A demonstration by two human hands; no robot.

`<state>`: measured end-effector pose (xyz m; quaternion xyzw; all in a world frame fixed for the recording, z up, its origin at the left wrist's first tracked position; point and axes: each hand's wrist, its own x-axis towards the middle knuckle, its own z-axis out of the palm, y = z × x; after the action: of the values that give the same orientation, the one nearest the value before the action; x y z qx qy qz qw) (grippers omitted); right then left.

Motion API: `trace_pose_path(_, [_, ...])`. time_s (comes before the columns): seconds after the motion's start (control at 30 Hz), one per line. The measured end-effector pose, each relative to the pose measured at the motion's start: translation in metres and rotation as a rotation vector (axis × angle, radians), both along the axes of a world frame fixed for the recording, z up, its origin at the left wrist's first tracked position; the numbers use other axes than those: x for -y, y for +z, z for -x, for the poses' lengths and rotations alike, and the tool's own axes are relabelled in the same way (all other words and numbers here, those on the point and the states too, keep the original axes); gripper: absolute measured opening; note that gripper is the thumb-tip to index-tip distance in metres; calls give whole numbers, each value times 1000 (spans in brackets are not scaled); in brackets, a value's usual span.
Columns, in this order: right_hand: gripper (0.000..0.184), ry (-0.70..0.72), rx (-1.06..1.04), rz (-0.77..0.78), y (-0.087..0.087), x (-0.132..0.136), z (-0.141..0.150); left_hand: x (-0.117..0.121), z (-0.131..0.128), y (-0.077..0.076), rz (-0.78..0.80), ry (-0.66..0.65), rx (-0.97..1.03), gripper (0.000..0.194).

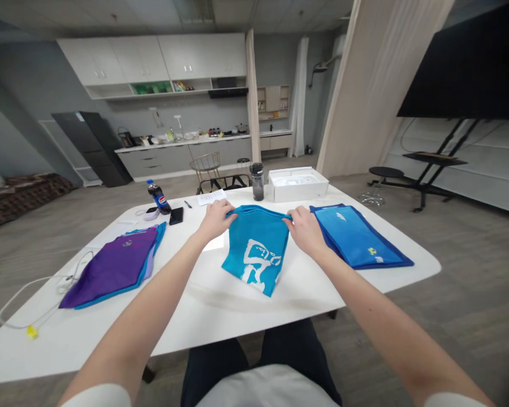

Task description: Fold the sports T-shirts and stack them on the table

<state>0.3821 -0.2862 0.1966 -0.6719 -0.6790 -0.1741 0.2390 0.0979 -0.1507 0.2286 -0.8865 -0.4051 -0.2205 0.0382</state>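
Note:
A teal cloth point(258, 237) with white printing hangs between my two hands over the middle of the white table point(220, 322). My left hand point(217, 219) is closed on its upper left corner. At the upper right corner, my right hand point(305, 226) pinches the same cloth. Its top edge is stretched level, while the lower part slants toward me; whether the bottom touches the table I cannot tell. To the right lies a flat stack of blue cloths point(356, 234), close to my right hand. Purple and blue cloths point(119, 260) lie stacked at the left.
Along the far side stand a dark bottle point(258, 182), a white box point(299, 183) and a cola bottle point(158, 198). A black phone point(176, 216) and a pen point(188, 204) lie nearby. A white cable point(25, 288) trails over the left edge. Chairs point(207, 167) stand beyond the table.

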Motion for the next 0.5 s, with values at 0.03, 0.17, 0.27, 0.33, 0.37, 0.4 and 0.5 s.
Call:
trace_pose_path(0.03, [29, -7, 10, -42, 3, 17, -9, 12, -13, 5, -19, -56, 16, 27])
trace_pose_path(0.17, [30, -76, -6, -190, 1, 87, -51, 55, -73, 16, -33, -254, 54, 26])
trace_pose_path(0.27, [29, -176, -45, -283, 3, 136, -87, 79, -116, 23, -4, -343, 92, 28])
trace_pose_path(0.33, [27, -246, -62, -353, 10, 160, -113, 91, -145, 30, 21, -398, 125, 28])
trace_pose_path(0.37, [26, -281, -65, -388, 15, 170, -127, 95, -159, 33, 36, -426, 147, 28])
trace_pose_path(0.4, [26, -314, -66, -416, 21, 176, -140, 99, -174, 36, 56, -455, 175, 27])
trace_pose_path(0.5, [25, -389, -59, -455, 43, 180, -181, 105, -217, 42, 159, -552, 319, 23])
